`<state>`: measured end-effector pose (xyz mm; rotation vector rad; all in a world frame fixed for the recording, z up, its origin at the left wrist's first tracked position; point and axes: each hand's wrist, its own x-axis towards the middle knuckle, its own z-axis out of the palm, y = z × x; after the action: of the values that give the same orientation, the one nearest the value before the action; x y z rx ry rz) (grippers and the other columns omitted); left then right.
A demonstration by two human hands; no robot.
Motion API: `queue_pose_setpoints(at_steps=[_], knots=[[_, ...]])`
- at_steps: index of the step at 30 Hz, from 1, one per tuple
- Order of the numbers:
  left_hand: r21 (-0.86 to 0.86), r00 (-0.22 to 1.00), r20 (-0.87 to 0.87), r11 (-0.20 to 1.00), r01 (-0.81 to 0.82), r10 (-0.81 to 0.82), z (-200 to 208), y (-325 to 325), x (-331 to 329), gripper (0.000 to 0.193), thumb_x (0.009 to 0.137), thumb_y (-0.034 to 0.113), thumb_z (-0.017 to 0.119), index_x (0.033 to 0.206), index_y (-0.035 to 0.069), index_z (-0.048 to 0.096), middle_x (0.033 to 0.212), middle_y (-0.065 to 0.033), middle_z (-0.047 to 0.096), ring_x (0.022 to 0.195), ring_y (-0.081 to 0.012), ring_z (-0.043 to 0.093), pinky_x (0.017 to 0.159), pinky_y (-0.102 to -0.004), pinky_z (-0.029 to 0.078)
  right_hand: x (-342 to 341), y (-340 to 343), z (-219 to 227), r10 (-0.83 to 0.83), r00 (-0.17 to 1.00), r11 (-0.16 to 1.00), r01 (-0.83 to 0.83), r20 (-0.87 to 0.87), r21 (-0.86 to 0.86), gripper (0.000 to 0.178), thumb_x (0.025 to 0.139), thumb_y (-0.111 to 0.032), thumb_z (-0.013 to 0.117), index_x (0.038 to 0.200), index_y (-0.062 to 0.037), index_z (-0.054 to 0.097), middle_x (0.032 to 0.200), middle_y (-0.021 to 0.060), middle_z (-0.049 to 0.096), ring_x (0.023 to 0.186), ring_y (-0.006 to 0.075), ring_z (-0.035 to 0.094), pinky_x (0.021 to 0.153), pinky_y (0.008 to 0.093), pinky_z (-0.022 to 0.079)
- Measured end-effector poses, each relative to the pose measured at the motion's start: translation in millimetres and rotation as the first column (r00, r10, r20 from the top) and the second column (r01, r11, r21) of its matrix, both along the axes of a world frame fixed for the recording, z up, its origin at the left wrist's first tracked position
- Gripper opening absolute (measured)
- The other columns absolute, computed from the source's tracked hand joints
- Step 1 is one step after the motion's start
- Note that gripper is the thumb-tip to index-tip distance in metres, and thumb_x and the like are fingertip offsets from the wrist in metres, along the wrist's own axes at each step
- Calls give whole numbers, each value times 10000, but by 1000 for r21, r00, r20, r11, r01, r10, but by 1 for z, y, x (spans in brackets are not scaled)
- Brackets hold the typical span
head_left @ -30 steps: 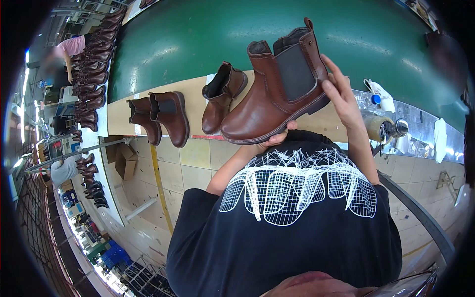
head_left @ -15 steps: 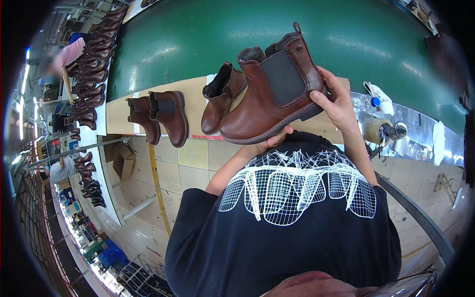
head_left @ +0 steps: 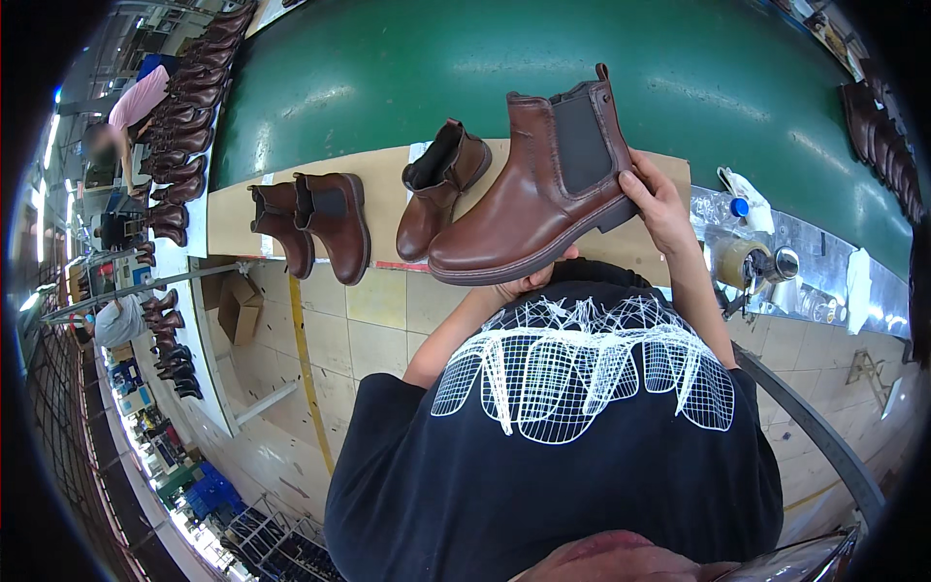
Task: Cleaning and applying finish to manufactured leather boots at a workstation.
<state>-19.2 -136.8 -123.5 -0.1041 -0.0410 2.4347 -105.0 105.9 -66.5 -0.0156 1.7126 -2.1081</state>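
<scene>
A brown ankle boot [head_left: 519, 209] with a dark elastic side panel is held up in front of me, its toe pointing left. My right hand [head_left: 661, 206] is closed around the heel, thumb on the near side. Below the sole, my left hand [head_left: 529, 283] supports the boot from underneath; most of its fingers are hidden by the boot. Just left of the held boot, a second brown boot [head_left: 427, 213] lies tilted on the cardboard [head_left: 378, 184]. Further left, a pair of similar boots [head_left: 335, 223] leans together at the cardboard's front edge.
A green table [head_left: 407, 87] stretches behind the cardboard. At right, a metal ledge [head_left: 824, 242] carries a bottle with a blue cap [head_left: 740, 207], a jar [head_left: 742, 262] and white cloths [head_left: 858, 291]. Rows of boots [head_left: 184, 136] line the far left, where a person in pink [head_left: 141, 97] stands.
The held boot has rotated between my hands: its opening showed before, and now its side faces me more squarely. Its shaft has shifted right. The boots on the cardboard stay put.
</scene>
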Motion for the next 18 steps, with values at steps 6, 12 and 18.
queue_pose_setpoints(at_steps=[6,12,18], knots=[[54,977,205,997,48,-58,26,-6,-6,723,995,464,361,1477,-54,216,1267,-503,408,719,-503,670,508,-452,600,-2,1,-16,30,990,980,-2,136,-198,608,981,-225,587,1476,28,341,1417,99,494,1295,175,470,1092,312,354],[-105,995,22,990,97,-96,40,-9,-12,537,1014,321,409,1400,-50,370,1105,-452,556,607,-344,692,427,-308,557,-2,0,-15,83,991,969,-57,101,-241,634,972,-208,590,1492,24,311,1448,107,461,1323,185,445,1107,316,337],[-252,994,47,962,104,-95,48,-9,-12,707,992,460,386,1445,-69,262,1234,-469,466,745,-490,680,499,-393,607,-4,0,-12,105,988,972,-79,111,-221,644,973,-201,566,1508,15,280,1488,114,415,1352,209,416,1101,363,343]])
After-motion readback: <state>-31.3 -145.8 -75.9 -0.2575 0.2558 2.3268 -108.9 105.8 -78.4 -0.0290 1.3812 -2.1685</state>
